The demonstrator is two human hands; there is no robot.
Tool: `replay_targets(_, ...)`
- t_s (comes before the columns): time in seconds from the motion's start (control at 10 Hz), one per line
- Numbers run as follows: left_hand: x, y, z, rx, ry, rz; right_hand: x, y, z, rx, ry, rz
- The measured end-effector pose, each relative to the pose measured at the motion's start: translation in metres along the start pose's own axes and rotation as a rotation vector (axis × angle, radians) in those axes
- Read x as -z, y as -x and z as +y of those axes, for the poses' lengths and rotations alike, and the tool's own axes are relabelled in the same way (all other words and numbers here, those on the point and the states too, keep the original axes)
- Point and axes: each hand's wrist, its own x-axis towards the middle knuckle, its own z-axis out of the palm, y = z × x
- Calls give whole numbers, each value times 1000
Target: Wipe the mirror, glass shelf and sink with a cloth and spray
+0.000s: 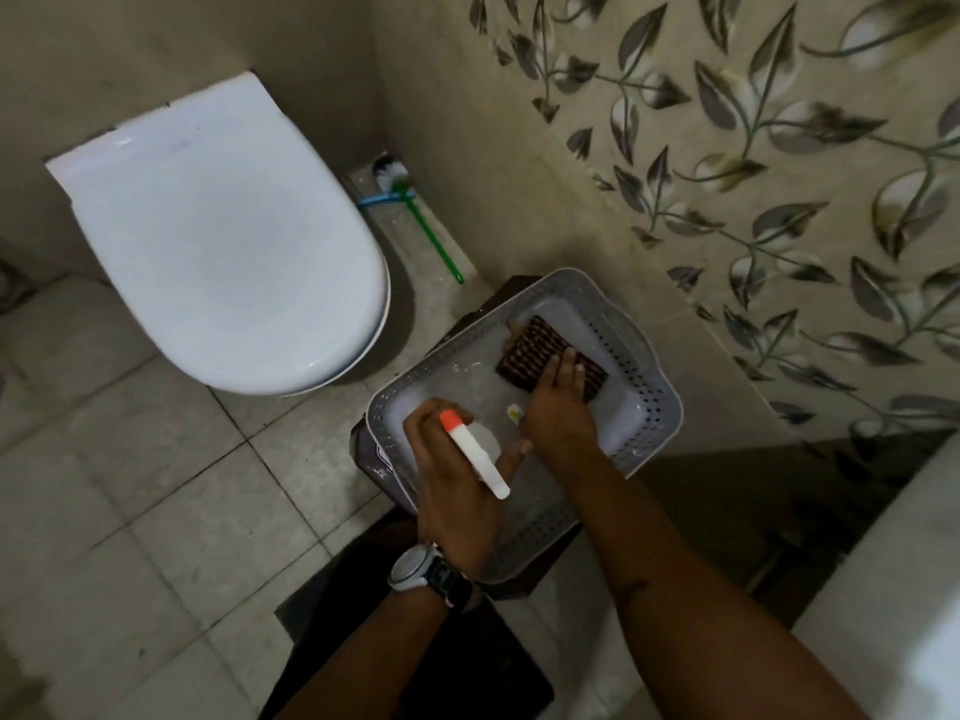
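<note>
Both hands are inside a grey perforated plastic basket, which sits on a dark stool next to the leaf-patterned tiled wall.

L hand: fingers wrapped round a white spray bottle w/ orange nozzle tip, at the near-left end of the basket. White-and-black wristwatch on the L wrist.

R hand: fingers together, laid flat on a folded brown patterned cloth at the far end of the basket floor. Cannot tell whether the thumb is under the cloth.

White closed toilet lid to the left. Green-handled toilet brush lies on the floor beside it.
</note>
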Motion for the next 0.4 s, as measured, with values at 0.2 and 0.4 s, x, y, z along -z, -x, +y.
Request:
replay_targets(0.2, 26, 8, -13, 2, 80, -180, 20, 11, 13, 72, -85, 34)
replay_targets(0.4, 104, 30, 41, -79, -61, -217, 66, 76, 27, 95, -315, 232)
